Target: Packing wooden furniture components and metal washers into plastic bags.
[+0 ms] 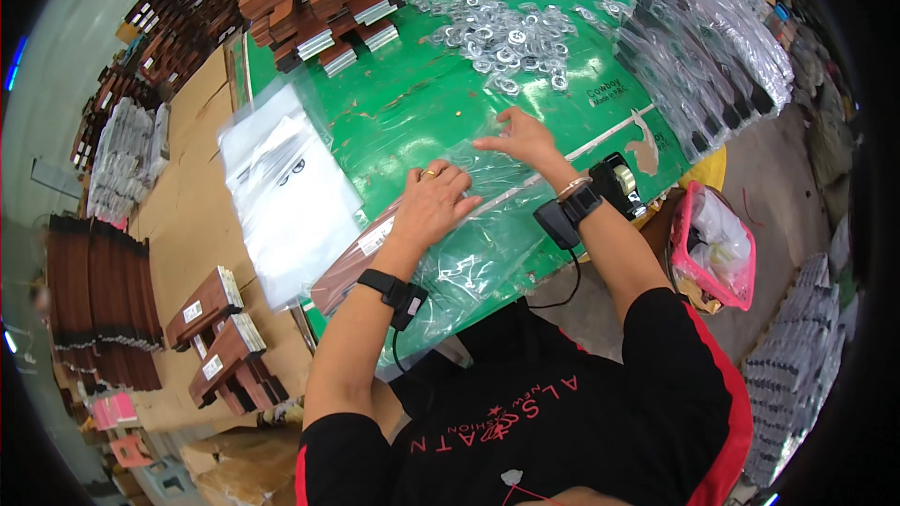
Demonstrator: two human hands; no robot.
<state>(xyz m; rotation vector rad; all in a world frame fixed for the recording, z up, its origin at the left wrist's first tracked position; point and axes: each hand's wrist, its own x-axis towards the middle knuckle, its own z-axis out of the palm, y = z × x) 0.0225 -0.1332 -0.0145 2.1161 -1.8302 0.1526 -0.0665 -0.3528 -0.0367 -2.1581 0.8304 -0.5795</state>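
My left hand (433, 203) rests on a clear plastic bag (469, 267) spread over the green tabletop, thumb apart from the fingers. From beneath that hand a bundle of brown wood-like slats (352, 272) with a white label runs toward the near left table edge; its far end is hidden by hand and film. To the right, my right hand (527, 139) is held just at the bag's far side, thumb and forefinger spread. Whether it touches the film I cannot tell. A stack of clear flat bags (286, 187) lies left of the slats.
Small bagged round parts (506, 37) are heaped at the back. Brown slats (323, 0) stand stacked far left, more labelled slats (220, 342) on cardboard (192, 197). Wrapped strips (708, 47) cover the far right. A tape dispenser (619, 183) sits near a pink basket (689, 248).
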